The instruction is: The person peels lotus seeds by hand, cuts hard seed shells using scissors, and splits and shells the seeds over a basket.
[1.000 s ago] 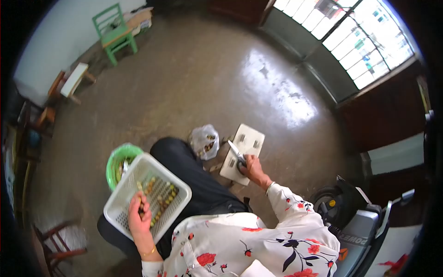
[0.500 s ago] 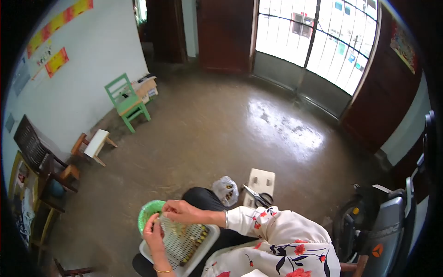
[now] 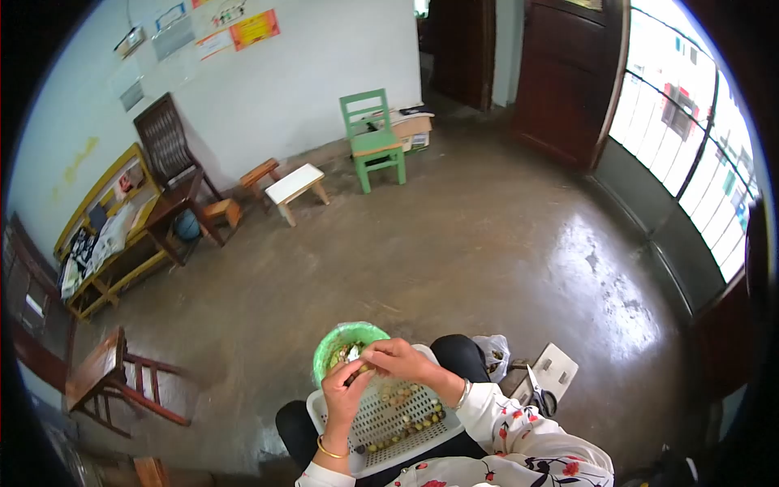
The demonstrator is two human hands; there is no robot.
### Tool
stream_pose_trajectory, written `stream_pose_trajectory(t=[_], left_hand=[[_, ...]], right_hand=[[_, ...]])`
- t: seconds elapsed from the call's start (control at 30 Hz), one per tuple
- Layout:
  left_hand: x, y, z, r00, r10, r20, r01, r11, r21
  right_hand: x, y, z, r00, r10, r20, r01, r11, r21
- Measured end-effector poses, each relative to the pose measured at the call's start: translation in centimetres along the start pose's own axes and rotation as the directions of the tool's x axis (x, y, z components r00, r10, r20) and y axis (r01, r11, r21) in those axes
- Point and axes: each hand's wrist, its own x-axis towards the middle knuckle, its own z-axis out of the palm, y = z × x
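Fingertips of my left hand and my right hand meet in a pinch over the edge between the basin and the basket. A small thing is between them, partly brownish, too small and covered to name. Beneath them a white perforated basket rests on my lap. It holds small round yellowish-brown pieces, several lined along its near right side, with paler bits nearer my right hand. Just beyond my left hand stands a green basin with a clear plastic liner and mixed scraps inside.
On the floor to my right lie black-handled scissors on a pale board, beside a clear plastic bag. A wooden chair stands at left. Further off are a white-topped stool and a green chair.
My view has turned left, so the room has shifted rightward and the wooden chair has come into sight. Both hands stay together at the fingertips beside the basin.
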Motion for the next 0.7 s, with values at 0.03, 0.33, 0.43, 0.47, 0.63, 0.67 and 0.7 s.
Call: stream_pose_trajectory(t=[0.03,0.33,0.43,0.47,0.63,0.67,0.7], left_hand=[[0.0,0.3,0.2,1.000,-0.017,-0.017,0.017,1.000,0.010],[-0.6,0.0,0.6,1.000,0.000,0.018,0.001,0.999,-0.051],[-0.6,0.2,0.0,0.995,-0.043,0.086,0.047,0.997,-0.054],[-0.6,0.3,-0.2,0.987,-0.119,0.108,0.130,0.986,-0.100],[-0.5,0.9,-0.2,0.957,-0.231,0.177,0.270,0.931,-0.247],[-0.6,0.2,-0.1,0.968,-0.196,0.160,0.231,0.941,-0.248],[-0.7,-0.4,-0.1,0.977,-0.161,0.142,0.193,0.950,-0.247]], right_hand=[[-0.2,0.3,-0.2,1.000,0.012,0.022,-0.012,1.000,0.006],[-0.3,1.2,-1.8,0.949,0.174,0.261,-0.229,0.953,0.197],[-0.2,1.3,-1.4,0.959,0.177,0.223,-0.221,0.957,0.190],[-0.2,1.3,-1.3,0.967,0.163,0.196,-0.201,0.960,0.193],[-0.1,1.4,-1.4,0.959,0.183,0.217,-0.219,0.963,0.157],[-0.1,1.5,-1.5,0.955,0.169,0.243,-0.217,0.959,0.184],[-0.1,1.5,-1.5,0.954,0.173,0.245,-0.221,0.958,0.182]])
